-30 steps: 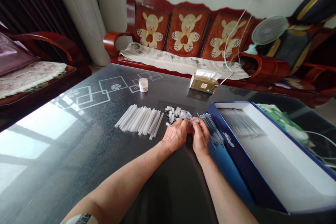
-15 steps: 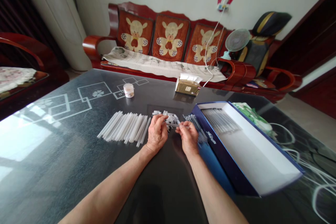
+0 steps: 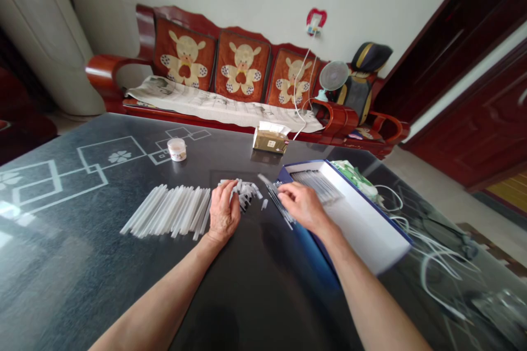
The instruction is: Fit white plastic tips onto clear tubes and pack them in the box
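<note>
My right hand (image 3: 302, 205) is over a bundle of thin dark rods (image 3: 282, 207) lying beside a blue box. Its fingers are pinched around a thin rod with a whitish tube-like tip (image 3: 264, 179), which points up and left. My left hand (image 3: 224, 213) rests on the table with curled fingers; whatever may be in them is hidden. Just beyond that hand lies a heap of short translucent caps (image 3: 248, 189), some dark ones among them. One loose cap (image 3: 264, 204) sits apart, between my hands. Left of my left hand, a row of whitish translucent tubes (image 3: 168, 211) lies side by side.
The open blue box (image 3: 370, 230) holds more thin rods (image 3: 317, 184) at its far end. A small lidded tub (image 3: 177, 149) and a tissue box (image 3: 270, 140) stand farther back. White cables (image 3: 436, 263) and a green-white packet (image 3: 354, 175) lie right of the box.
Both hands were together at a thin rod; now they are apart. My right hand has moved right to the dark rods. The view has turned right.
</note>
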A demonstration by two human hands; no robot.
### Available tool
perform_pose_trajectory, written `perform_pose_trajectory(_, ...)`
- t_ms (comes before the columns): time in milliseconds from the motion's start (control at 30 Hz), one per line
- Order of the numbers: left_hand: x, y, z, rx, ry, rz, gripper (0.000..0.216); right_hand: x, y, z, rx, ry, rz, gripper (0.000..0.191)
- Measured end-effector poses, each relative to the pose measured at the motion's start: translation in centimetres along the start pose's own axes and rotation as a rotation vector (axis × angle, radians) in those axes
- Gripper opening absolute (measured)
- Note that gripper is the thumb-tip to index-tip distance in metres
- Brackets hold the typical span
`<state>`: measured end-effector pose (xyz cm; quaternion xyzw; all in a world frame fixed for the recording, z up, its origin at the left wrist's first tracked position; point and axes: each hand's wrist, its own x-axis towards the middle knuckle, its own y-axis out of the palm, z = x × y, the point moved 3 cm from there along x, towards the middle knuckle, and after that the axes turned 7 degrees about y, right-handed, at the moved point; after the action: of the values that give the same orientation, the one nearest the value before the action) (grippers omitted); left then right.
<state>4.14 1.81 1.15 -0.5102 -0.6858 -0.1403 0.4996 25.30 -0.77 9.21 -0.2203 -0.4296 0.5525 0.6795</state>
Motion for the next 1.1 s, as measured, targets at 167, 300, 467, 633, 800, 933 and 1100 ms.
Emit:
perform_pose_trajectory(167, -0.2, 0.3, 0.2, 0.027, -0.033, 0.011, 0.027, 3.9, -6.8, -10.9, -0.536, 0.446, -0.083, 0.022)
perform_pose_trajectory(300, -0.2, 0.3, 0.6, 0.06, -0.099, 0.014, 0.025, 5.1, -7.9, -16.8, -0.725, 0.595, -0.002, 0.026)
perform_pose_trajectory(467, -0.2, 0.4, 0.9, 0.056, -0.099, 0.025, 0.023, 5.4, -6.6, -19.4, -0.751, 0.677, 0.089, 0.026)
perform_pose_trajectory(633, -0.2, 0.5, 0.7, 0.042, -0.074, 0.039, 0.023, 5.8, -6.2, -20.3, -0.761, 0.64, 0.12, 0.027)
perform_pose_trajectory(800, -0.3, 0.7, 0.3, 0.112, -0.043, 0.137, 0.026, 5.6, -7.0, -16.9, -0.715, 0.414, -0.062, 0.034)
perform_pose_trajectory(933, -0.6, 1.2, 0.0, 0.199, -0.013, 0.244, 0.029, 3.4, -5.8, -8.7, -0.44, 0.088, -0.325, 0.03)
perform_pose_trajectory(1100, -0.7, 1.5, -0.9, 0.307, 0.069, 0.462, 0.03, -2.5, 1.8, -0.4, -0.007, -0.055, -0.317, 0.023)
